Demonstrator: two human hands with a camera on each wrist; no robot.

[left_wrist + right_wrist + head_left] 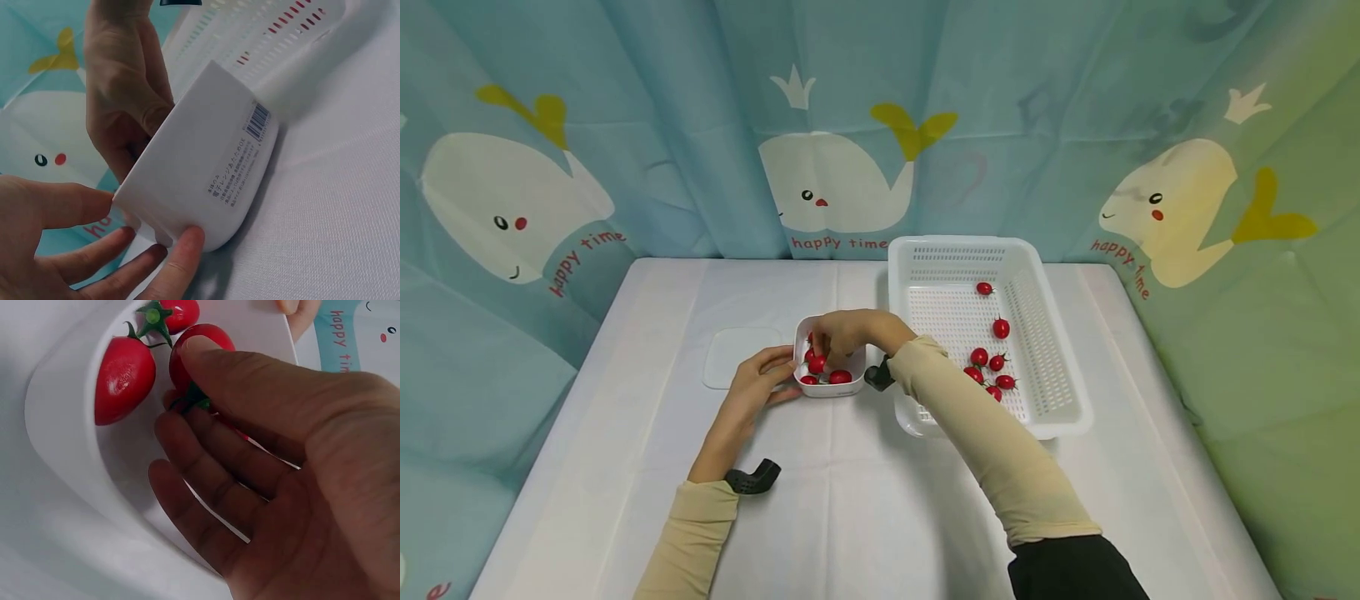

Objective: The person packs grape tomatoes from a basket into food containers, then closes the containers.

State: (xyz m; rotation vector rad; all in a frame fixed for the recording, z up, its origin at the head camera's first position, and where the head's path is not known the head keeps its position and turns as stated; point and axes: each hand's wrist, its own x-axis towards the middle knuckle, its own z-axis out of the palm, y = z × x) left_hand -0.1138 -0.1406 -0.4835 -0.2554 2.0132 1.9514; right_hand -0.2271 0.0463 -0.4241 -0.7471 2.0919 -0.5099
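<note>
Seemingly to steady the microwaveable container point(187, 150), the left hand point(751, 392), fingers extended, braces its left edge; the right hand point(844, 333) pinches 1 cherry tomato point(180, 371) inside.

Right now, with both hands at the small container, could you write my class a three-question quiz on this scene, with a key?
1. Where does the left hand touch the small white container?
A) On its outside
B) Nowhere
C) Only underneath
2. True or false: the right hand has all its fingers outside the container.
3. Fill in: in the head view, the large white basket stands to the ____ of the container.

Key:
1. A
2. False; fingers reach inside, among red tomatoes.
3. right
</note>
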